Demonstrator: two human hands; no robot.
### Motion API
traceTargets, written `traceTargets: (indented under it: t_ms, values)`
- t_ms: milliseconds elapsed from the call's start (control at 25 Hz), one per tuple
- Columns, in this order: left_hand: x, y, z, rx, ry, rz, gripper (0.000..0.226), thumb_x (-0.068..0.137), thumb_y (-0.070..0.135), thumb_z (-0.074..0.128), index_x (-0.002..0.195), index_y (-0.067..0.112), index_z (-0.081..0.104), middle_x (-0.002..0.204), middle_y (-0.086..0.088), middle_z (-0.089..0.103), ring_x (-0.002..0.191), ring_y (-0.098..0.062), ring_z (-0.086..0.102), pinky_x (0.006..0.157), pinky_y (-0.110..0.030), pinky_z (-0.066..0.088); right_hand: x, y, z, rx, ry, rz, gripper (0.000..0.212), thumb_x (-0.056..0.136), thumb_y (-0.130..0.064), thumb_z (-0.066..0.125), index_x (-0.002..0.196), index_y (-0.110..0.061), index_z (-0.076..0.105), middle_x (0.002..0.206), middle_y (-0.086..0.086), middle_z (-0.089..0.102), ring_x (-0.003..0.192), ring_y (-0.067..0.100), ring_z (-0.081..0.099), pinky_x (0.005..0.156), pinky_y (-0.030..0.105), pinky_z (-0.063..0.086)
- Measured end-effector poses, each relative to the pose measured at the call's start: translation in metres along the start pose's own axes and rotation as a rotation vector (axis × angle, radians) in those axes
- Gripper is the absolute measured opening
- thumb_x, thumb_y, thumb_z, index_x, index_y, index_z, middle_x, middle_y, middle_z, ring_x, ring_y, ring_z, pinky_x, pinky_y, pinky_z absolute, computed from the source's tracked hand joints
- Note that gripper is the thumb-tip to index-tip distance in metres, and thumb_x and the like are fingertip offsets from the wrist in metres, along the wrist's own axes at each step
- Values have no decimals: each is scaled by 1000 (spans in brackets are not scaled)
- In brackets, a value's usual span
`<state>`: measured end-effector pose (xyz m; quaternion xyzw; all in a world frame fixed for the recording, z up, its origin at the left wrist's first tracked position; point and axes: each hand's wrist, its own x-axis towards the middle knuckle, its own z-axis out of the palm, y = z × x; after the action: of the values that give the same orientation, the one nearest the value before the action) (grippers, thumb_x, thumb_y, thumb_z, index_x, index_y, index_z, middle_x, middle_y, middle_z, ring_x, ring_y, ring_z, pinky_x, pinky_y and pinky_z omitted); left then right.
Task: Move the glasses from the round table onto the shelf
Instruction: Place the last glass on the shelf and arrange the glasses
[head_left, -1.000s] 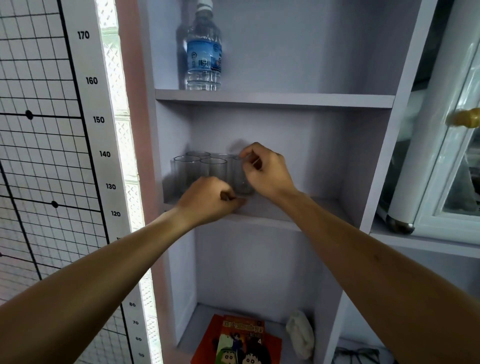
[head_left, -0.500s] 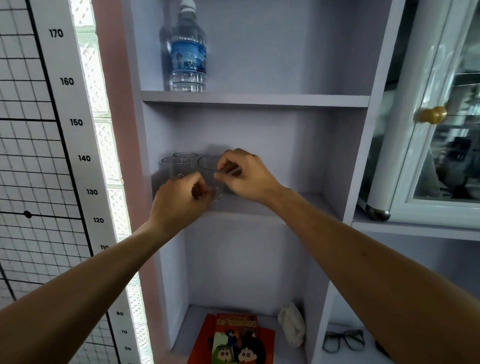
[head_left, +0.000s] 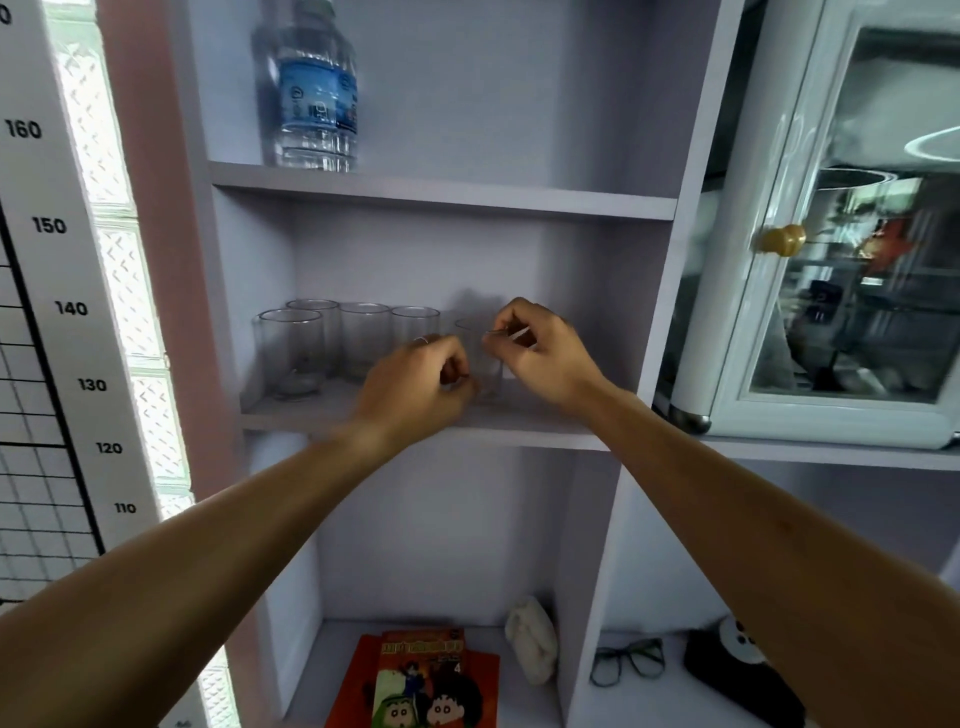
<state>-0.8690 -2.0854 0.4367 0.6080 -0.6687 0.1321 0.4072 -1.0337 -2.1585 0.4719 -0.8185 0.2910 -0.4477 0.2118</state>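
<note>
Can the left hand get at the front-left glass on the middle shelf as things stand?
Probably yes. The left hand hovers at the shelf edge, and the front-left glass stands at the front of the group with open shelf before it.

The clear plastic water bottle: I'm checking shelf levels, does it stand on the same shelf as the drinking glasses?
No, the clear plastic water bottle stands one shelf above the clear drinking glasses.

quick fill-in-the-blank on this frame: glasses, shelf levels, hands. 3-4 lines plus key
1. The clear glasses stand on the ____ shelf of the unit.
2. The water bottle stands one shelf ____ the glasses.
3. The right hand pinches the ____ of the rightmost glass; the left hand is beside it.
4. The comic book lies on the ____ shelf.

Missing words: middle; above; rim; bottom
</note>
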Motion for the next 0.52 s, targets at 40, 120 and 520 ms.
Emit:
traceTargets:
  t_ms: [40,120,520]
  values:
    - [2,0,3,-4,-5,-13,11,81,34,67,86,27,61,85,9,66,79,-15,63,68,-36,54,0,2,1,-13,25,16,7,92,-28,68,92,-25,62,94,0,67,81,16,65,66,22,49]
    - [3,-1,7,-7,-11,-21,19,80,36,68,97,27,63,92,9,69,85,-17,66,72,-35,55,2,6,4,-56,56,38,16,92,-27,70,105,-23,61,95,0,68,80,13,67,62,16,52]
    - [4,-8,7,26,-38,-76,43,79,42,64,118,24,64,116,1,69,104,-22,68,85,-37,56,12,13,21,-84,81,57,23,89,-9,71,110,-17,69,98,5,72,79,13,67,61,-2,43]
